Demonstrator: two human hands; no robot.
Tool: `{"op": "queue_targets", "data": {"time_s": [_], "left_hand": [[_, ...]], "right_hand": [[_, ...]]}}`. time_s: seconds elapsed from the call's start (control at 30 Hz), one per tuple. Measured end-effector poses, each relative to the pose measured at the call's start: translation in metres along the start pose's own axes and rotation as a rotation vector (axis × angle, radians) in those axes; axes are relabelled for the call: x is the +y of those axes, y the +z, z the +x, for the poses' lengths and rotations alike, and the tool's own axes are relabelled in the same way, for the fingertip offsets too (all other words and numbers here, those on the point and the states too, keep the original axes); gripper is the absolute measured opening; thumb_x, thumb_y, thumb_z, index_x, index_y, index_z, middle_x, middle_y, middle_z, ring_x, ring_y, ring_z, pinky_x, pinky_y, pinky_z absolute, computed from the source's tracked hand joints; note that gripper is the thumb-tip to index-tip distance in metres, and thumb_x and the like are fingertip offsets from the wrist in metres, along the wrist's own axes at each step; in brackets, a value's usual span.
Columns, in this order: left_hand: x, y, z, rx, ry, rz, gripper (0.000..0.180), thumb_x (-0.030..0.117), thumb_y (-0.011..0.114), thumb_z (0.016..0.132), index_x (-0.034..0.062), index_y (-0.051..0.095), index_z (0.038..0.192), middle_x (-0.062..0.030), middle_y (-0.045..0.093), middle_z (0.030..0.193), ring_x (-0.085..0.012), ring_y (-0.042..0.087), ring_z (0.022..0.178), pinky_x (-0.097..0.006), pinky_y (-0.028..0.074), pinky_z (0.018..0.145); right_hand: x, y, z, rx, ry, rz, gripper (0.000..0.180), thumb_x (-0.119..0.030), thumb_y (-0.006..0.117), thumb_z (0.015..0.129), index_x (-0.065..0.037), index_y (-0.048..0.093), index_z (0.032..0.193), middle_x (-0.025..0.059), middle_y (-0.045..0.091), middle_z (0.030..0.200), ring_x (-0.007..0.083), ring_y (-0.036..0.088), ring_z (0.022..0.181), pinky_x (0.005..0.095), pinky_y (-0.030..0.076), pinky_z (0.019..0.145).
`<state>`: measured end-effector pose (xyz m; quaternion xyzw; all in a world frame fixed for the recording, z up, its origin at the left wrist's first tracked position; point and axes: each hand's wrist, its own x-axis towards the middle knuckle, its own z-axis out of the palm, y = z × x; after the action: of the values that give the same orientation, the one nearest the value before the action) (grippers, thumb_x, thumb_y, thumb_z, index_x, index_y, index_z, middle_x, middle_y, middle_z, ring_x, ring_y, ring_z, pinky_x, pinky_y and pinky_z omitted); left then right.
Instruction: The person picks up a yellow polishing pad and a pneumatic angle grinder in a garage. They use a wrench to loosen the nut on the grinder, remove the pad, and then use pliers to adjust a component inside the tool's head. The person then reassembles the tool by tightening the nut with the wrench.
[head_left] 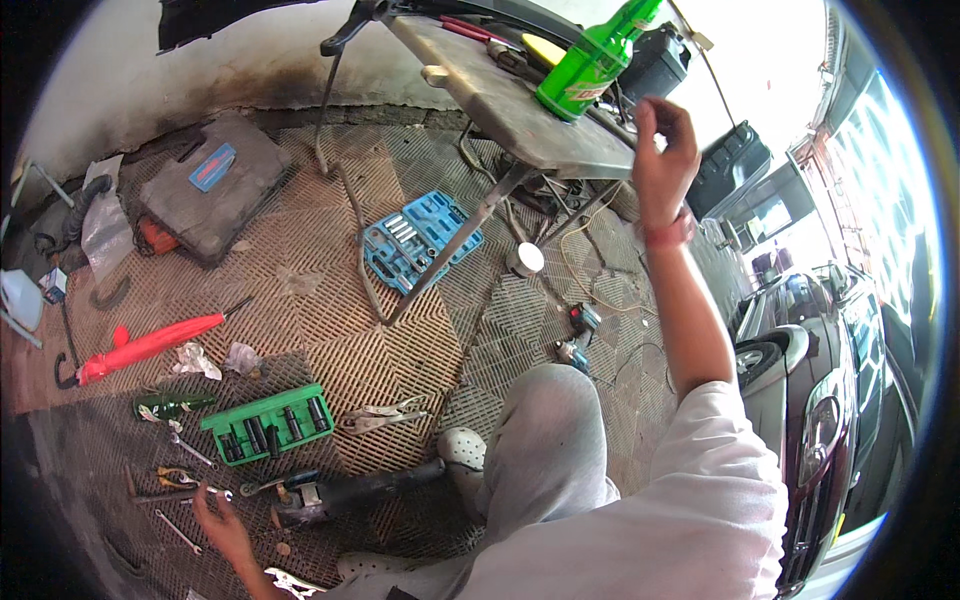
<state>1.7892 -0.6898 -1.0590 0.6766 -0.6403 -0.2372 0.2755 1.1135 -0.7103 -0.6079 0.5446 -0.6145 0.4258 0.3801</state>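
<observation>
My left hand (pixel 222 527) is low on the left, fingers a little apart, beside the end of a metal tool on the floor. I cannot tell whether they touch. An open-ended spanner (pixel 180 532) lies to its left, and pliers with orange handles (pixel 178 477) are just beyond it. My right hand (pixel 668 165) is raised by the table's right edge, thumb apart from its loosely curled fingers, with nothing visible in it. A green glass bottle (pixel 590 70) stands on the table to its left. A black cylindrical car part (pixel 370 490) lies across the floor before me.
A green socket case (pixel 322 440), locking pliers (pixel 380 413), a red umbrella (pixel 150 348) and a green bottle (pixel 172 405) lie on the matting. Beyond are a blue socket set (pixel 405 250), a dark tool case (pixel 215 190), the metal-legged table (pixel 500 110) and a cordless tool (pixel 577 345). A car (pixel 820 400) stands right.
</observation>
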Motion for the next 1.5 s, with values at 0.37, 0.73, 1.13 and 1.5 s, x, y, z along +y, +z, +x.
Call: {"op": "queue_targets", "data": {"time_s": [0.37,0.73,1.13,1.5], "left_hand": [[0.035,-0.025,0.08,-0.127,0.009,-0.211,0.038,0.015,0.06,0.106,0.0002,0.057,0.14,-0.0131,0.06,0.141,-0.0233,0.059,0.123,-0.036,0.045,0.106],[0.101,0.012,0.085,-0.209,-0.026,-0.204,0.037,0.021,0.064,0.104,0.0007,0.065,0.135,-0.0154,0.069,0.131,-0.0227,0.065,0.121,-0.035,0.048,0.105],[0.091,0.004,0.021,-0.293,-0.012,-0.464,0.041,0.034,0.065,0.103,0.0111,0.065,0.137,-0.0104,0.071,0.128,-0.0239,0.067,0.118,-0.04,0.052,0.103],[0.14,-0.041,-0.036,-0.444,-0.029,-0.899,0.058,0.039,0.048,0.111,0.0038,0.035,0.155,-0.0152,0.05,0.152,-0.0247,0.05,0.138,-0.042,0.042,0.115]], "right_hand": [[0.294,-0.02,0.04,-0.848,0.076,-0.479,0.037,-0.008,0.065,0.089,-0.008,0.072,0.126,0.018,0.071,0.129,0.0327,0.067,0.121,0.0405,0.05,0.107],[0.358,-0.041,0.09,-0.791,0.911,0.081,0.057,-0.045,0.048,0.107,-0.015,0.044,0.156,0.0067,0.047,0.156,0.0274,0.05,0.136,0.0436,0.039,0.114],[-0.03,-0.097,-0.079,-0.663,-0.044,0.073,0.031,-0.019,0.052,0.109,0.004,0.053,0.13,0.0168,0.066,0.12,0.0253,0.067,0.104,0.0388,0.056,0.09],[-0.401,0.122,-0.295,-1.426,0.025,1.234,0.034,-0.023,0.063,0.104,-0.004,0.057,0.132,0.0154,0.071,0.092,0.0245,0.07,0.08,0.0368,0.057,0.069]]}}
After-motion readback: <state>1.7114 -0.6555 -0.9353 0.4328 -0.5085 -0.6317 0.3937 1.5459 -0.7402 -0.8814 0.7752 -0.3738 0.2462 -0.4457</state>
